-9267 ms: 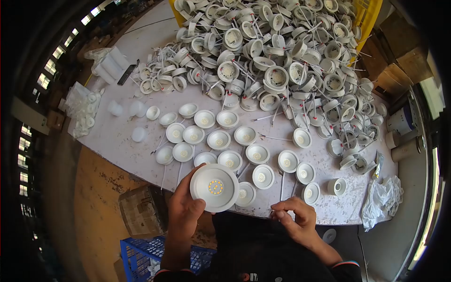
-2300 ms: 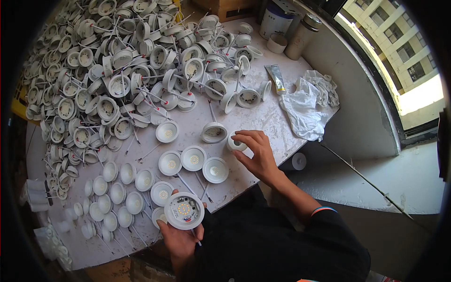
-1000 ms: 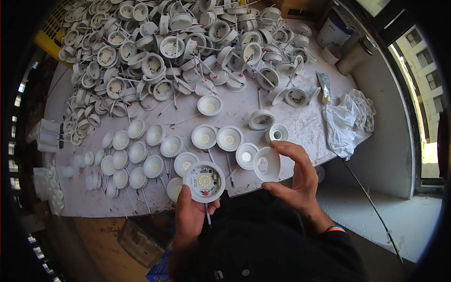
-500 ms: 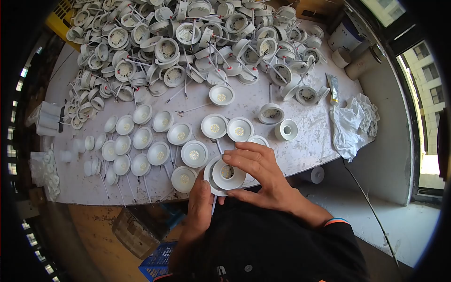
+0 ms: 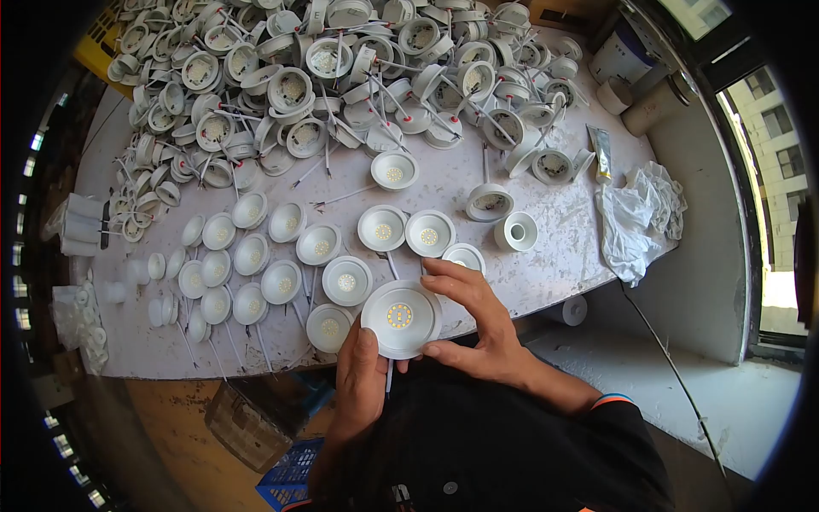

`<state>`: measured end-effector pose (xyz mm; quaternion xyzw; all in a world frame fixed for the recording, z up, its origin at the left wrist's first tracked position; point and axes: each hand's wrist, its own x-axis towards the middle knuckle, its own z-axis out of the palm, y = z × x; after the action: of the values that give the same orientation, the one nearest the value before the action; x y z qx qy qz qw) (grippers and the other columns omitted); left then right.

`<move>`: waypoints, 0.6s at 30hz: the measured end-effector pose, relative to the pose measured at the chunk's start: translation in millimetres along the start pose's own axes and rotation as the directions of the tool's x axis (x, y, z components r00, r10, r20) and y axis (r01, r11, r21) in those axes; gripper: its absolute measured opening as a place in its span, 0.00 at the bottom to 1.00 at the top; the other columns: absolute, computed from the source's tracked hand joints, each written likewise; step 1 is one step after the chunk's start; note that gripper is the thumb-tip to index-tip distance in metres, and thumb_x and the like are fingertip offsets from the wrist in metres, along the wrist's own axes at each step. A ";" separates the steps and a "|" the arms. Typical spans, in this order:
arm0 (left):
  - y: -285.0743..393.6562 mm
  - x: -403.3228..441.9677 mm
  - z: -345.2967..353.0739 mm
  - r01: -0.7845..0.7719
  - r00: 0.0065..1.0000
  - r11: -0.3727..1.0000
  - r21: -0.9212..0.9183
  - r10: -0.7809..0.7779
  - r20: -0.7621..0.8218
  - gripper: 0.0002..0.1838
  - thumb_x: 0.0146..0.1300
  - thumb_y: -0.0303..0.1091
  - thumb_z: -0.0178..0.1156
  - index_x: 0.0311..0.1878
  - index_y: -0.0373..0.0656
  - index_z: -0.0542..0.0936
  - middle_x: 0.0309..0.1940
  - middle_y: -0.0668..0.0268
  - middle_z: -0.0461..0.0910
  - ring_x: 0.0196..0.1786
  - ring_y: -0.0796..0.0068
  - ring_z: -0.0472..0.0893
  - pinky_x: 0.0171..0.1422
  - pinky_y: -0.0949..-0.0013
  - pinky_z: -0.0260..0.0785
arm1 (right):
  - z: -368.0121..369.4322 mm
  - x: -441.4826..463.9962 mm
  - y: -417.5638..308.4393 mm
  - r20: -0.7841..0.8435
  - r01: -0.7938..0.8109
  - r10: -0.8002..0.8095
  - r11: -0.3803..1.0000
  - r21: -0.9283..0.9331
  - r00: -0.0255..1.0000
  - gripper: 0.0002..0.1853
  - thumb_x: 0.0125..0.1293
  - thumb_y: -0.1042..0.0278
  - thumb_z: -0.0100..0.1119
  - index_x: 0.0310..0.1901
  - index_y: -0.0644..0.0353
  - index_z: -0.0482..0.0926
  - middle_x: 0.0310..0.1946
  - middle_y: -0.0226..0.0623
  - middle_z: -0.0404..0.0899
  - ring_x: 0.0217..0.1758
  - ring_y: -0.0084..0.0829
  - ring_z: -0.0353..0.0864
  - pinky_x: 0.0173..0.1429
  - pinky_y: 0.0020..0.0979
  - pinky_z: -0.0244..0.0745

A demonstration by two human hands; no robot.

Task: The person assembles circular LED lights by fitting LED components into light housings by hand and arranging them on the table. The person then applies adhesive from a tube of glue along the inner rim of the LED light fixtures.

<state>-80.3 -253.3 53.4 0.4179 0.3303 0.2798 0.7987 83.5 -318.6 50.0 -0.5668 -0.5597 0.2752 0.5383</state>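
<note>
A round white LED downlight (image 5: 418,334) faces up at the table's front edge, with a ring of yellow LED chips showing at its centre. My left hand (image 5: 358,380) grips its left side, thumb on the rim and fingers underneath. At the right side, the thumb and fingers of my right hand (image 5: 482,328) span the rim and hold it. A pale cable (image 5: 390,375) hangs below the lamp. Just beyond it lie similar finished-looking downlights (image 5: 347,281). A white reflector cup (image 5: 517,232) stands to the right, near an open lamp housing (image 5: 490,203).
A large heap of lamp housings (image 5: 290,90) with wires covers the table's back. Several downlights (image 5: 251,256) lie in rows at the left. On the right are a glue tube (image 5: 601,154) and crumpled white plastic (image 5: 627,222). A blue crate (image 5: 290,474) sits below the table.
The separate white cup held over the downlight now appears seated inside it, and the LED ring shows through. My right-hand fingers have moved from the cup to the rim. The view shifted slightly.
</note>
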 end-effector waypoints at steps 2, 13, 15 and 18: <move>0.4 0.2 -0.9 -0.008 0.999 0.999 0.036 0.007 0.042 0.28 0.72 0.51 0.38 0.58 0.33 0.65 0.42 0.60 0.74 0.37 0.78 0.72 0.36 0.75 0.63 | 0.8 -3.0 0.4 -0.056 -0.054 0.056 0.998 0.041 0.997 0.30 0.55 0.66 0.66 0.60 0.58 0.69 0.61 0.43 0.66 0.62 0.37 0.67 0.61 0.35 0.63; -2.8 -3.0 1.0 0.021 1.000 0.982 0.186 -0.018 -0.017 0.25 0.61 0.34 0.46 0.60 0.34 0.65 0.47 0.62 0.73 0.40 0.80 0.72 0.38 0.77 0.64 | 7.3 -0.5 -0.8 -0.038 -0.253 0.262 0.954 0.159 0.964 0.22 0.59 0.73 0.57 0.57 0.58 0.72 0.43 0.37 0.75 0.40 0.28 0.73 0.38 0.26 0.69; -2.7 -3.4 1.0 0.037 0.999 0.982 0.185 -0.031 -0.035 0.25 0.59 0.32 0.47 0.61 0.34 0.65 0.48 0.62 0.73 0.41 0.80 0.71 0.38 0.77 0.63 | 8.3 -0.5 -0.4 -0.036 -0.257 0.265 0.956 0.145 0.964 0.20 0.58 0.73 0.57 0.55 0.58 0.73 0.42 0.36 0.74 0.39 0.28 0.73 0.37 0.26 0.69; -2.3 -2.8 1.0 0.026 0.999 0.966 0.259 -0.014 -0.045 0.25 0.59 0.32 0.47 0.61 0.33 0.65 0.50 0.61 0.72 0.44 0.79 0.72 0.40 0.77 0.65 | 10.8 -0.1 0.9 -0.038 -0.262 0.269 0.956 0.131 0.962 0.18 0.58 0.73 0.56 0.52 0.59 0.75 0.41 0.36 0.74 0.38 0.27 0.72 0.36 0.26 0.69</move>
<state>-81.0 -256.9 52.7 0.5093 0.3853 0.2351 0.7328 73.9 -315.3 46.3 -0.6095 -0.4452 0.3634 0.5461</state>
